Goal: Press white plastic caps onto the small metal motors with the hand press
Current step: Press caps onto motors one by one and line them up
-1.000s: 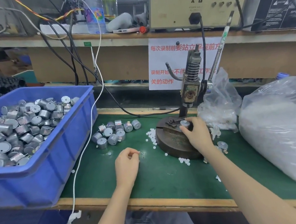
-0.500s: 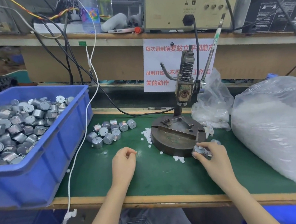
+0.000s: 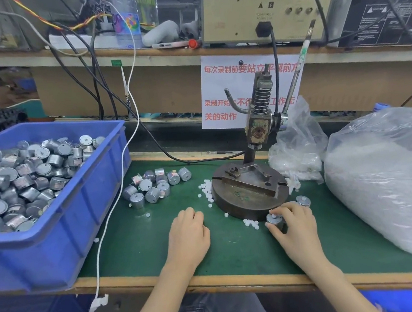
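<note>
A capped motor [image 3: 274,220] is gripped upright between the fingers of the right hand [image 3: 294,225] on the green table [image 3: 234,251], just off the 5 o'clock edge of the hand press [image 3: 251,189] base. A second capped motor [image 3: 303,200] is seen just beyond, at 1 o'clock from the first. The left hand [image 3: 188,233] is loosely clenched, knuckles down; whether anything is held inside cannot be told. Loose white caps [image 3: 206,191] are scattered at the base's 9 o'clock side, beside a cluster of uncapped motors [image 3: 152,186]. More motors fill the blue bin [image 3: 80,218].
</note>
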Demonstrator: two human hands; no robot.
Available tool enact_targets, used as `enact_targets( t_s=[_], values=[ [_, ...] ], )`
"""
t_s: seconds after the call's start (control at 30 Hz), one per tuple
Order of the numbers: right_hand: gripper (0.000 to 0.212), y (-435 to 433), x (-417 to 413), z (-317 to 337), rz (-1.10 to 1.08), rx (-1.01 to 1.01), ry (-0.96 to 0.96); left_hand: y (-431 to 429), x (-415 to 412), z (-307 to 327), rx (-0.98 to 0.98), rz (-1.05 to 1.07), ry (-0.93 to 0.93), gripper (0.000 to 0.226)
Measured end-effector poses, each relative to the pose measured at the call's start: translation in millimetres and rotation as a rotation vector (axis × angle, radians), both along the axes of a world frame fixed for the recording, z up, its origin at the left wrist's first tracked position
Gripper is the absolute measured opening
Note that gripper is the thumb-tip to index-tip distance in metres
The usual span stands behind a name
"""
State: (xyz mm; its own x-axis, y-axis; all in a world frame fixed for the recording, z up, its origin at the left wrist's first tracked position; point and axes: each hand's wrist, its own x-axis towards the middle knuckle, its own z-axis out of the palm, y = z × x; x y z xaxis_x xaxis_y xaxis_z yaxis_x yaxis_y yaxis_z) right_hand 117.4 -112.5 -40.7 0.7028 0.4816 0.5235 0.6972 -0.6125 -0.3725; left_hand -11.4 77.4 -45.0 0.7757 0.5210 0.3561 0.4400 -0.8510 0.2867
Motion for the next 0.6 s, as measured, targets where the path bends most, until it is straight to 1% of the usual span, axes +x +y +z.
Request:
enact_targets(
  t_s=[0.1, 0.27, 0.33, 0.43, 0.6],
  values=[
    [0.034, 3.0, -0.4, -2.1, -0.051, -0.005, 0.001, -0.5, 0.6, -1.9, 0.047, -0.003, 0.016, 0.024],
    [0.048, 3.9, -0.4, -2.4, -0.136, -0.044, -0.083, -3.4, 4.1, -4.5, 0.108, -0.177, 0.022, 0.037],
    [0.048, 3.7, -0.6, -1.8, -0.169, -0.066, -0.100, -4.3, 5.1, -4.8, 0.127, -0.254, 0.016, 0.043],
    [0.047, 3.5, 1.1, -4.2, -0.175, -0.075, -0.094, -5.6, 5.9, -5.2, 0.153, -0.353, 0.028, 0.046],
    [0.040, 4.8, 2.7, -7.6, -0.131, -0.030, -0.039, -4.9, 7.2, -6.7, 0.145, -0.357, 0.081, 0.047]
  ],
)
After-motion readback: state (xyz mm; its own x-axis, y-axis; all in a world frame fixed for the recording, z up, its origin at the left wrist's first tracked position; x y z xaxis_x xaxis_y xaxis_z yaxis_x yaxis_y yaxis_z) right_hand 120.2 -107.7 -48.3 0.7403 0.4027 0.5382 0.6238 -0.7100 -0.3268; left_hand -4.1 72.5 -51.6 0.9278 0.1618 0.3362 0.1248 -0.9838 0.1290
